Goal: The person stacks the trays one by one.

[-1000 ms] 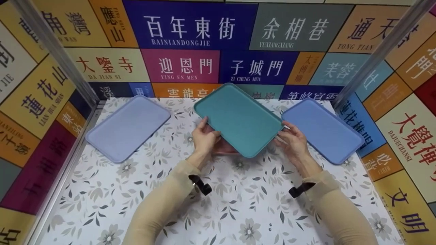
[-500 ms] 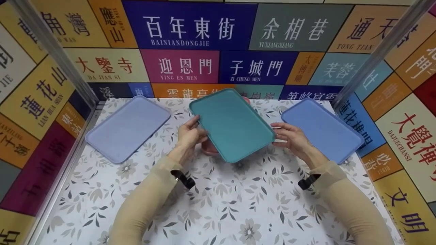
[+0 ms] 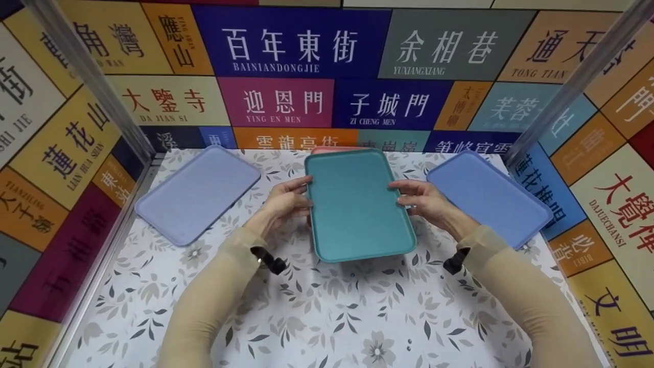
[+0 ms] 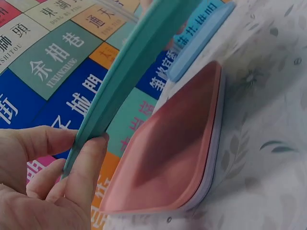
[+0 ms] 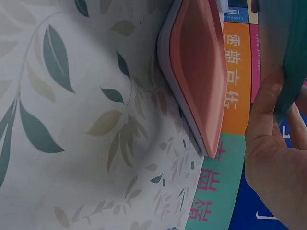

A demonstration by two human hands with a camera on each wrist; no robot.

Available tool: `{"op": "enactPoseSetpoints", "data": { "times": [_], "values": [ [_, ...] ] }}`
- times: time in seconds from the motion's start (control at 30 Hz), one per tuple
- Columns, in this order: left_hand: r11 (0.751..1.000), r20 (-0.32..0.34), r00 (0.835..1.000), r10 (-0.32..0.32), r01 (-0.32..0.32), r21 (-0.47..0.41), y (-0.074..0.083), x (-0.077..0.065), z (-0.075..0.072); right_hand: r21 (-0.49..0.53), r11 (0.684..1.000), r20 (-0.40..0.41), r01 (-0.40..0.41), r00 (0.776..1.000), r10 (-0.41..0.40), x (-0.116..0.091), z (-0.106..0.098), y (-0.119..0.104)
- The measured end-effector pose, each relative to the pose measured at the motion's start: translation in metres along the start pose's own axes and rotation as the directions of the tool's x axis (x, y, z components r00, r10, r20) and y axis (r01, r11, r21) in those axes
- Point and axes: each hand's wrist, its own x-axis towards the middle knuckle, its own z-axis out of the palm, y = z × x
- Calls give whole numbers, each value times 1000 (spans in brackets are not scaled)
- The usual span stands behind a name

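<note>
A teal rectangular tray (image 3: 360, 204) is held above the table between both hands. My left hand (image 3: 283, 202) pinches its left edge, thumb on one face and fingers on the other in the left wrist view. My right hand (image 3: 429, 202) grips the opposite edge, fingers around the rim. Beneath, a pink tray (image 4: 158, 153) sits nested on a pale lavender tray (image 5: 165, 50) on the table. In the head view the teal tray covers most of this stack; only a pink strip shows behind its far edge.
A lavender tray (image 3: 199, 194) lies angled on the left, and a blue tray (image 3: 488, 199) lies angled on the right. The flower-patterned tabletop (image 3: 317, 322) meets sign-covered walls (image 3: 286, 41) at the back and sides.
The teal tray has turned from a diagonal to nearly straight and come closer to me. Both hands have shifted along its edges, and my left hand has moved left overall.
</note>
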Motion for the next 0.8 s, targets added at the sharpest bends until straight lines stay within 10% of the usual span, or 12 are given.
{"op": "enactPoseSetpoints", "data": {
  "times": [0.8],
  "values": [
    [983, 114, 991, 69, -87, 160, 8, 21, -8, 88, 996, -166, -35, 985, 50, 13, 7, 3]
  ]
}}
